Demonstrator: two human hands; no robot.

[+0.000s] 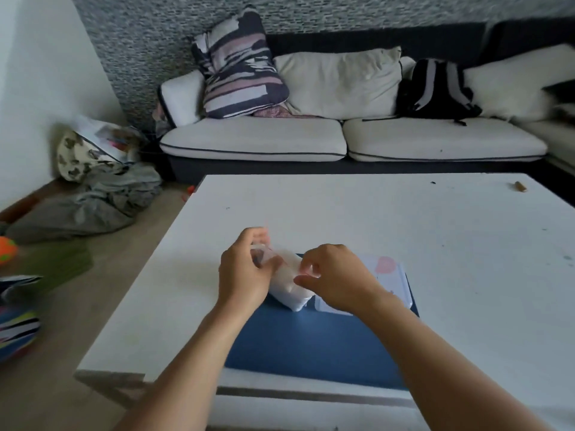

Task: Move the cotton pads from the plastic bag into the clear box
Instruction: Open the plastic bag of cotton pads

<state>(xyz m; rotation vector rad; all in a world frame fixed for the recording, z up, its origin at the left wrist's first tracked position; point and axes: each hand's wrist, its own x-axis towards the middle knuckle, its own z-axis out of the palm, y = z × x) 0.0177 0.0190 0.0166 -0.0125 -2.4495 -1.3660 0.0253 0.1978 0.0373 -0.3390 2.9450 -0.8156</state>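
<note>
A plastic bag (287, 283) full of white cotton pads lies on a blue mat (311, 337) near the table's front. My left hand (242, 272) pinches the bag's open top at its left end. My right hand (334, 279) pinches the same opening from the right. The clear box (393, 281), with a pink mark on its lid, sits just right of the bag on the mat and is partly hidden behind my right hand. The image is blurred, so the bag's mouth is hard to make out.
The white table (435, 231) carries a small brown object (519, 186) at its far right. A sofa (342, 138) with cushions and a black backpack (435, 88) stands behind. Clothes and bags (93, 181) lie on the floor to the left.
</note>
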